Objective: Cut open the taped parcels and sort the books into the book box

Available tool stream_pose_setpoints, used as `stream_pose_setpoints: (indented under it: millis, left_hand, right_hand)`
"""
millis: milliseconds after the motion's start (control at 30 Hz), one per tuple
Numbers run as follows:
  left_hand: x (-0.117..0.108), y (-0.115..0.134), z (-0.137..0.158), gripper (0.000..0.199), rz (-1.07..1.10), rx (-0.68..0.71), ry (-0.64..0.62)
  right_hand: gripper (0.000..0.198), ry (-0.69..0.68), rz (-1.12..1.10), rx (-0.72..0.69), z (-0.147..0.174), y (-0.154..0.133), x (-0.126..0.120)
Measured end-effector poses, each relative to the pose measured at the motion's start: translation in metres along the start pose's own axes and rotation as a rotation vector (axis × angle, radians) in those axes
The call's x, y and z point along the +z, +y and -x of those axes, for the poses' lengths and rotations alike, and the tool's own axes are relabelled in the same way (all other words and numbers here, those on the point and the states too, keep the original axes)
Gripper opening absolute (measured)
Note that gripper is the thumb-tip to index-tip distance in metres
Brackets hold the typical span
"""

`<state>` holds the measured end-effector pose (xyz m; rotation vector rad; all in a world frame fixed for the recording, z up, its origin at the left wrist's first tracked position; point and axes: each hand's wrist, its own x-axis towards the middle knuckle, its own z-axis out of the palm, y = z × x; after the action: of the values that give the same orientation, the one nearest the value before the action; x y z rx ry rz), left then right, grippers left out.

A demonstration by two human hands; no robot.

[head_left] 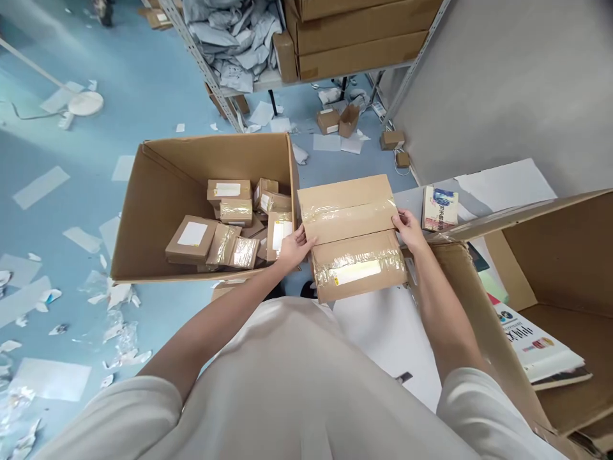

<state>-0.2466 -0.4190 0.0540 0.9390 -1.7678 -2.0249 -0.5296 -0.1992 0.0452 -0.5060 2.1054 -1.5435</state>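
Note:
My left hand (295, 249) grips the left side of a flat, taped cardboard box (348, 207), its thumb near the box's lower edge. On the opposite side, my right hand (408, 229) has its thumb along the right edge of this box. Closer to my body is a second taped cardboard box (359, 267) with a white and yellow label. It touches or overlaps the first; which, I cannot tell. Both are over a white tabletop (387, 332). Left of my hands stands a large open carton (158, 198) with several small labelled parcels (194, 235) inside.
At right, another open carton (565, 268) holds books (536, 338). A small book (439, 207) lies beyond it, by a grey wall (517, 96). Ahead, a metal shelf (275, 78) carries boxes and grey bags (234, 38). Paper scraps litter the blue floor (158, 96).

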Motion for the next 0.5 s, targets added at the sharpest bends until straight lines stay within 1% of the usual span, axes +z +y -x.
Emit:
stream_pose_setpoints:
  millis: [100, 200, 333, 433, 500]
  left_hand:
    - [0.003, -0.014, 0.01, 0.08, 0.073, -0.014, 0.011]
    - [0.008, -0.019, 0.017, 0.08, 0.119, -0.01, 0.001]
    - [0.012, -0.02, 0.024, 0.082, 0.154, -0.037, -0.009]
    - [0.01, -0.017, 0.025, 0.083, 0.162, -0.037, -0.003]
    - [0.008, -0.015, 0.024, 0.086, 0.178, -0.045, -0.022]
  right_hand:
    - [0.051, 0.01, 0.06, -0.025, 0.005, 0.001, 0.001]
    - [0.051, 0.031, 0.114, -0.055, 0.009, 0.0, 0.001]
    - [0.054, 0.041, 0.157, -0.03, 0.009, -0.003, 0.002]
    - [0.058, 0.064, 0.206, -0.035, 0.008, -0.004, 0.006]
    - [0.06, 0.086, 0.269, -0.04, 0.008, -0.004, 0.007]
